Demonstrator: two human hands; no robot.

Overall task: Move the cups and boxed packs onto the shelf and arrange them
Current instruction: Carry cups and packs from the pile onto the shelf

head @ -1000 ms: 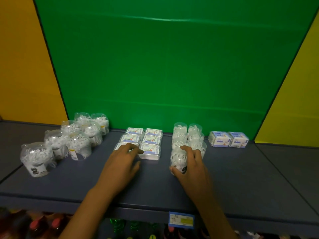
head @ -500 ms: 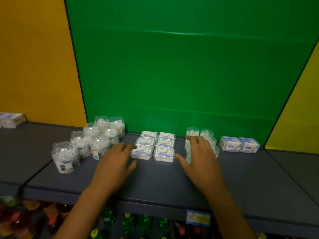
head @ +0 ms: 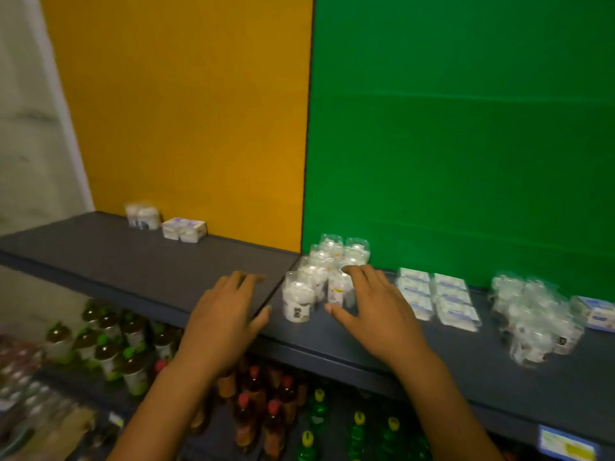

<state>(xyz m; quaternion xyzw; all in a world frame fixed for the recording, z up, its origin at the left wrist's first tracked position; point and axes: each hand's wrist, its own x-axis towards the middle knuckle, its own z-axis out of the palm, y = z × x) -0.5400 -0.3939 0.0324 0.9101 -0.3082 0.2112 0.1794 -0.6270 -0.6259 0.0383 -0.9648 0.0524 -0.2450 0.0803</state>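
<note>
- Head view: the left hand (head: 223, 319) was seen spread flat, fingers straight, low over the dark shelf (head: 139, 261), with nothing held.
- The right hand (head: 374, 307) was seen open too, fingers extended just right of the cluster of clear cups (head: 319, 277); whether the fingertips touched the cups could not be told through the blur.
- That cluster was found between the two hands, nearer the right one.
- The boxed packs (head: 436, 299) lay in two rows just right of the right hand, and a second cup cluster (head: 532, 314) stood further right.
- More cups (head: 143, 216) and a pack (head: 184, 229) were placed well apart at the far left, by the yellow wall.
- Against half a second earlier, the view had swung left; the left hand had left the packs and the right hand had left the right-hand cups, both now flanking the left cluster.
</note>
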